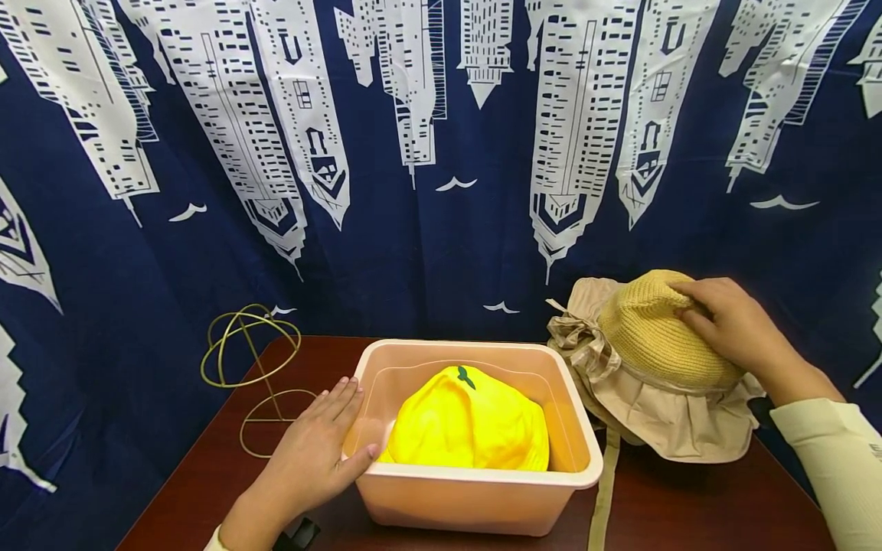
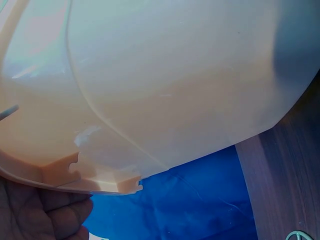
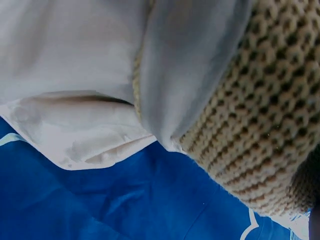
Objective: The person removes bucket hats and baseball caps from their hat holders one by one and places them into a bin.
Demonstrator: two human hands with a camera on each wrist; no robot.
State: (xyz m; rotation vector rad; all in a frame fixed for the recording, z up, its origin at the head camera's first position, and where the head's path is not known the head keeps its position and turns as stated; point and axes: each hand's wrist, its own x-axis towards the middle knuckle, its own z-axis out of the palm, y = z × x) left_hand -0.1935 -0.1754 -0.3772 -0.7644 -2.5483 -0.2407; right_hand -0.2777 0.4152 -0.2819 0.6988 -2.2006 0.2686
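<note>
You seem to be at the step of taking hold of the hat (image 1: 658,360): your right hand (image 1: 744,325) pinches its soft knitted crown between thumb and fingers. The hat sits at the right of the worktop (image 1: 661,505), beside the bin (image 1: 475,497); what bears it underneath is hidden, and you cannot tell whether its brim touches the bin. Your left hand (image 1: 313,444) grasps nothing; its fingers lie extended against the bin's left rim, thumb at the near-left corner, probably steadying it. In the bin lies a yellow cloth piece (image 1: 468,425) with a green leaf, and left of the bin rises a wire stand (image 1: 265,375).

Your next move likely calls for a fuller hold on the crown, since this pinch takes only a fold of it. Any lift wants to be slow and upward: the ruffled brim may flop, and the strap (image 1: 604,497) hanging on the near side could trail against the bin.
</note>
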